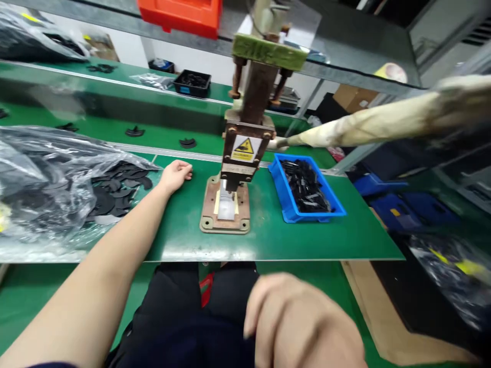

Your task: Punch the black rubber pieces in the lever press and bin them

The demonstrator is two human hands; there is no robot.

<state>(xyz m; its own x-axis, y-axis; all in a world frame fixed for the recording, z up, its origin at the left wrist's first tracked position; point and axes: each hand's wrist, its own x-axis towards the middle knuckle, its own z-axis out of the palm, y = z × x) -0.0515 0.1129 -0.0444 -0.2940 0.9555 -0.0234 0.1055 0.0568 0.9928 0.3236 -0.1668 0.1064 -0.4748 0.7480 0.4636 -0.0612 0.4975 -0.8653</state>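
Note:
My left hand [177, 175] rests on the green worktable [180, 230], its fingers curled in and nothing visible in them. It lies between a clear plastic bag [46, 174] of curved black pieces [111, 191] and a bench press [245, 138]. Under the press head, a metal block [227, 204] sits on the bolted base plate [209, 209]. Closer to me, my right hand [307, 322] hangs in front of the table edge over my lap. Its fingers are bent into a loose fist, somewhat blurred, and the palm side is hidden.
A blue tray [289, 212] of black parts stands right of the press. Behind runs a green conveyor [161, 135] carrying a few black pieces [187, 143]. A wrapped press lever [356, 120] reaches out at the upper right. An orange bin [180, 15] sits on the overhead shelf.

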